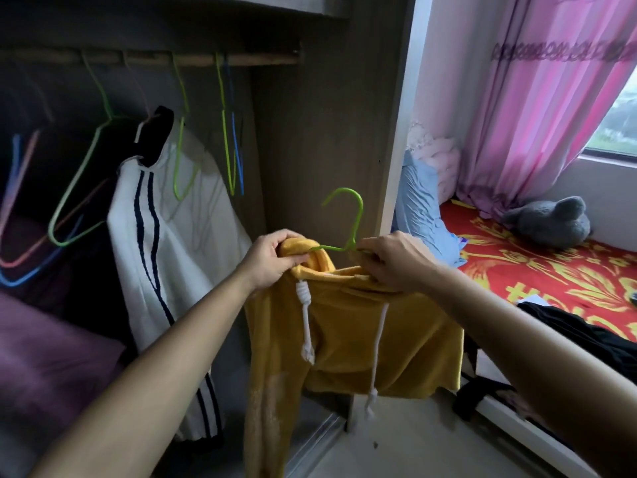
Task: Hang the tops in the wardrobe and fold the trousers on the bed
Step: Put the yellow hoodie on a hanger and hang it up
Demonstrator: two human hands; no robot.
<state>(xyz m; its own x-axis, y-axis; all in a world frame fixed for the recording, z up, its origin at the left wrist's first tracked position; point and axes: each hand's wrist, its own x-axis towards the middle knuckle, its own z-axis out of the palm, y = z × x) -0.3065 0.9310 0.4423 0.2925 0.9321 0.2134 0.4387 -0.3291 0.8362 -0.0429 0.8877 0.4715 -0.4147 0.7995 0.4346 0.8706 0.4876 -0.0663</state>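
Hoodie [348, 332] in yellow cloth hangs from both hands in front of the open wardrobe [310, 132], its body and one sleeve dropping below them toward the floor [396, 443]. The left hand [272, 258] has its fingers curled round the rolled hood edge, pinching it together with one arm of a green hanger [348, 219]. The right hand [386, 260] is clenched on the other side of the neck opening, over the hanger's far arm. The hook of the hanger stands up between the two hands, a little nearer the right one. Two white cords [306, 326] dangle from the neck under the hands. Up and to the left of the left hand runs the rail [151, 58], carrying a white top with dark stripes [179, 236] and several bare coloured hangers [229, 150]. Low and left of that hand lies a purple cloth [44, 357]. To the right of the right hand is the bed [551, 270] with a red and yellow cover; dark trousers [586, 326] lie bunched on it below and right of that hand. Farther off are a blue pillow [420, 208], a grey soft toy [551, 224] and a pink curtain [537, 98].
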